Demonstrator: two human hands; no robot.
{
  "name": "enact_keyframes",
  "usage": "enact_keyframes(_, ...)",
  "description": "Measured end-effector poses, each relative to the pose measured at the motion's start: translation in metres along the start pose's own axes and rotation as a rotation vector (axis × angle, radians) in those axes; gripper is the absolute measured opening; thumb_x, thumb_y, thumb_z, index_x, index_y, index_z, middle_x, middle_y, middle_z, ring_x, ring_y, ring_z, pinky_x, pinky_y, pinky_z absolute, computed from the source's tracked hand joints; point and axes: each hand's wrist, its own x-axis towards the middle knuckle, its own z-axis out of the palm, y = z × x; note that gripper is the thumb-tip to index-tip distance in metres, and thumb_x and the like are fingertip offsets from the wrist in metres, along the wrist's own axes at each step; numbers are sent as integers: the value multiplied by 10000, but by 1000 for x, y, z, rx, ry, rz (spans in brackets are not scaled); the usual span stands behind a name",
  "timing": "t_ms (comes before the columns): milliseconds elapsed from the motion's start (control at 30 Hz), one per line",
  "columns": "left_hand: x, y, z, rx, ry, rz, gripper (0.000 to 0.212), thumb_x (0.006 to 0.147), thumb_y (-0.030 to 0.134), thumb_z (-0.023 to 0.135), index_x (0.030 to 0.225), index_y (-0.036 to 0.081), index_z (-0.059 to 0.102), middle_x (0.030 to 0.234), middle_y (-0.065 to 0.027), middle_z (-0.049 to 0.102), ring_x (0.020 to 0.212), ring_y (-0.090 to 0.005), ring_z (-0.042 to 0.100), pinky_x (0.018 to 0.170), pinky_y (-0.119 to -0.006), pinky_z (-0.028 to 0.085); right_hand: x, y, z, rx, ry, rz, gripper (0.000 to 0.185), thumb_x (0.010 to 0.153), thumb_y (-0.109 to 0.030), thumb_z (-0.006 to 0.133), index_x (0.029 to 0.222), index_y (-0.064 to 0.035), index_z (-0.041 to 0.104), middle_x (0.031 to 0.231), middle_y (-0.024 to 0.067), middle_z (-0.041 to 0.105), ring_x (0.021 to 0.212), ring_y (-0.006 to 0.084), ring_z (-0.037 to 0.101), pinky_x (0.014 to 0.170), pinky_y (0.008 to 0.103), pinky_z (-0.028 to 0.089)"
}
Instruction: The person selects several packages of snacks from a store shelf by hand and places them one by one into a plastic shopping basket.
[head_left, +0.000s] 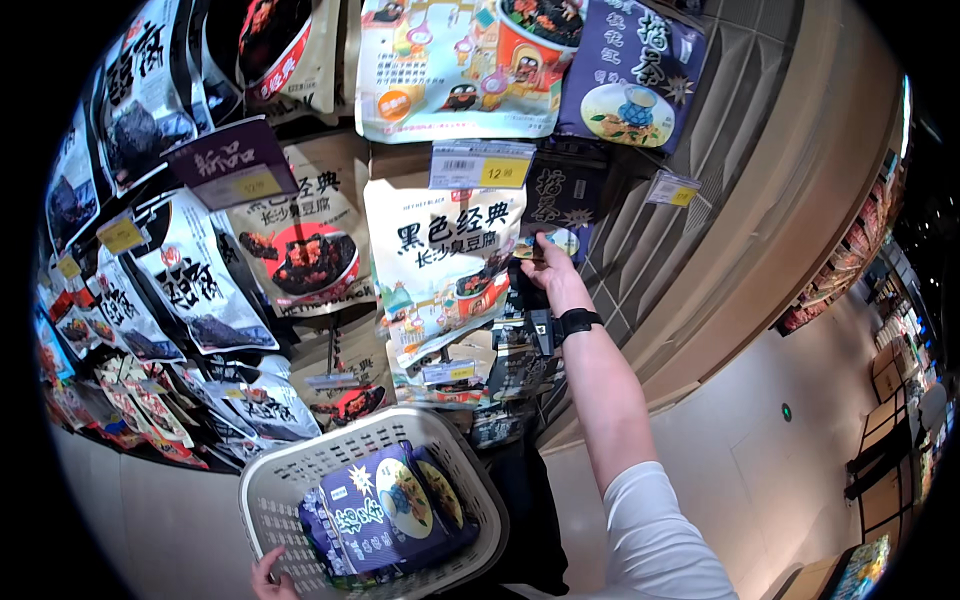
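My right hand (555, 271), with a dark watch-like band on its wrist, grips the lower part of a purple food pouch (564, 199) hanging on the rack. That pouch is partly in shadow. To its left hangs a white pouch (450, 262) with a tofu bowl pictured on it. At the bottom of the view my left hand (274, 577) is curled over the side of a pale plastic shopping basket (259, 491), partly cut off by the frame. Several purple pouches (367, 510) lie stacked in the basket, the top one showing a round picture of a bowl.
Another purple pouch (626, 75) hangs higher up. Price tags (481, 165) stick out before the rows. Black-and-white pouches (202, 277) and tan pouches (304, 225) fill the rack's left. A curved wooden panel (720, 322) borders the right side, with tiled floor (720, 465) beyond.
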Motion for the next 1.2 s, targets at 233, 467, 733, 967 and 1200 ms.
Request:
enact_keyframes(233,3,0,4,76,21,247,451,655,-130,433,1024,9,651,1046,-136,659,1107,-263,552,1047,-369,320,-175,21,-5,-254,-283,-564,219,814,-14,652,1019,19,584,777,5,587,625,70,504,574,188,396)
enact_keyframes(467,-1,2,10,75,-18,267,471,671,-135,399,1025,14,671,1001,-154,663,1064,-251,551,1053,-343,309,-340,125,-14,-1144,-1427,-890,239,807,-126,692,1010,-28,613,903,112,638,798,256,639,732,318,519)
enact_keyframes(733,-14,13,28,-5,10,269,493,678,-155,398,1030,41,683,995,-169,641,974,-241,584,935,-297,397,-357,278,-45,-2410,-1626,-790,1096,629,-430,799,1455,-21,206,1483,319,113,1312,521,253,859,724,353)
enact_keyframes(967,-12,-3,23,46,44,335,499,685,-155,400,1028,66,688,996,-207,613,941,-296,586,873,-288,432,-367,300,-24,-2331,-1505,-791,981,646,-262,749,1447,-40,228,1455,313,208,1299,510,298,948,617,389)
enact_keyframes(1200,-3,-10,7,-20,26,296,515,663,-145,396,1024,74,692,1003,-222,624,949,-336,598,887,-322,440,-326,241,63,-1754,-1642,164,610,672,-73,540,1279,-25,523,1083,184,620,970,290,597,805,375,493)
